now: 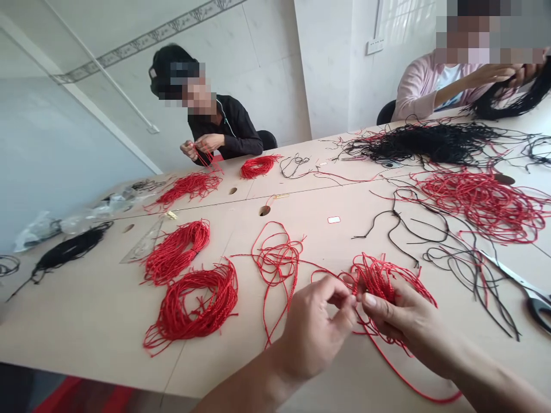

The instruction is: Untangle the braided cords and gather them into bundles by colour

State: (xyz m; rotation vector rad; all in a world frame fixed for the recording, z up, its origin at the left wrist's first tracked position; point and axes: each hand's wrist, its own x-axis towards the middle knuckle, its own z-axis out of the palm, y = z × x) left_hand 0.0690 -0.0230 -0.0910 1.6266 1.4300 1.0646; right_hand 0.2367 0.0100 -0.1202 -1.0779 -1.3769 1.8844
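Note:
My left hand (321, 318) pinches a red braided cord between thumb and forefinger, close to my other hand. My right hand (400, 312) is closed around a bunch of red cords (379, 275), its thumb pointing toward the left fingertips. One red strand loops down from the bunch onto the table in front of me. Just left of my hands lies a loose tangle of red cord (279, 258). Two tidy coils of red cord, a front coil (202, 304) and a rear coil (178, 249), rest further left. The exact spot between my fingertips is partly hidden.
Scissors (523, 287) and loose black cords (456, 258) lie at my right. Beyond are a red cord heap (482, 201) and a black cord pile (430, 140). A clear set square (142, 244) and a black bundle (71, 249) are leftward. Two people sit across the table (107, 338), handling cords.

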